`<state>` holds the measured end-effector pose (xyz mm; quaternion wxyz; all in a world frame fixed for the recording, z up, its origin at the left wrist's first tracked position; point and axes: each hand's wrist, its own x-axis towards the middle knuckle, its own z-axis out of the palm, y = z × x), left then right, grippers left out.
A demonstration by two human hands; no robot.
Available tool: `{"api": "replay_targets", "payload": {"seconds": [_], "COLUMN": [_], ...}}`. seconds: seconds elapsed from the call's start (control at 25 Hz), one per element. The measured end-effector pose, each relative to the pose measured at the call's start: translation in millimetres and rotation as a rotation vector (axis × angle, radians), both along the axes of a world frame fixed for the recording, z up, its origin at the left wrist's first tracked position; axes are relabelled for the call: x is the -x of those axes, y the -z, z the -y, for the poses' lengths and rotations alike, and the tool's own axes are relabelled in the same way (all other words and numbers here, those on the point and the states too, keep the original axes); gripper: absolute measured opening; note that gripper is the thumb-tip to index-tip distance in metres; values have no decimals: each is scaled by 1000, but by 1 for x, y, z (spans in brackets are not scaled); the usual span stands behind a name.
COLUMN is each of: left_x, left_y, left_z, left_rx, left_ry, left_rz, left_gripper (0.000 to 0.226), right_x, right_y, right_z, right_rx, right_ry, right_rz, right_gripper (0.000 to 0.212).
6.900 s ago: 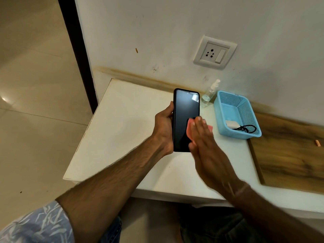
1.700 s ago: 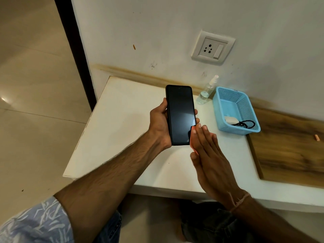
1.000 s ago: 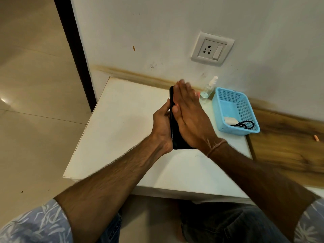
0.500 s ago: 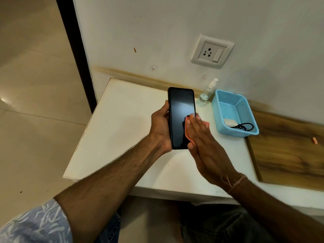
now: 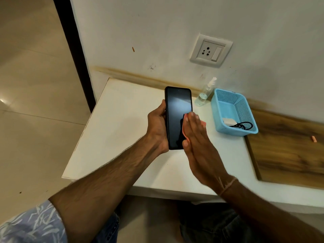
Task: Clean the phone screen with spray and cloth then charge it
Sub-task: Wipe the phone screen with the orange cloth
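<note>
From my head camera, I'm in the wiping step. My left hand (image 5: 157,127) holds the phone (image 5: 177,111) upright above the tabletop (image 5: 122,120), fingers curled round its edge and screen facing me. My right hand (image 5: 198,146) is flat, fingers straight, pressing the pink cloth (image 5: 203,122) onto the lower right of the glass. The spray bottle (image 5: 204,95) stands by the wall, just beside the blue basket (image 5: 235,102), which holds the charger (image 5: 228,121) and its black cable (image 5: 243,125).

I judge the cleaning to be nearly finished. Next I'd need to put the cloth down, free my right hand for the charger, and take its plug up to the wall socket (image 5: 211,50).

A second ago my right palm covered the top of the screen. Since then it has slid down to the lower half, where it also was half a second ago, and my left grip hasn't changed.
</note>
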<state>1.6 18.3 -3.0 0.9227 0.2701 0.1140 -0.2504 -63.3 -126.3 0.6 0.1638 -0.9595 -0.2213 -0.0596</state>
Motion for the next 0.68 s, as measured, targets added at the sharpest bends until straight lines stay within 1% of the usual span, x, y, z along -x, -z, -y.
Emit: {"api": "replay_targets", "payload": {"seconds": [0.08,0.16,0.28,0.4,0.44,0.56,0.68], "left_x": [2,4,4,6,8,10,8], "left_y": [-2,-2,-3,-6,-6,3,3], "left_z": [1,4,4,8,12,18,12], "left_rx": [30,56,113,110,107,143,130], "left_ry": [30,54,53,88,87,-35,-62], "left_rz": [12,14,13,31,34,74,52], "left_gripper": [75,76,76,80,76,52,40], "right_x": [32,47,40,14,2,-33,-56], "right_y": [11,14,3,-17,-24,-43,-48], "right_z": [1,-3,-14,-27,-32,-50,-55], "right_rx": [43,87,89,29,15,23,46], "right_ry": [-40,-85,-111,-79,-51,17,-49], "right_rz": [22,30,8,-29,-35,-21,32], "right_gripper": [55,55,55,55,53,53,52]}}
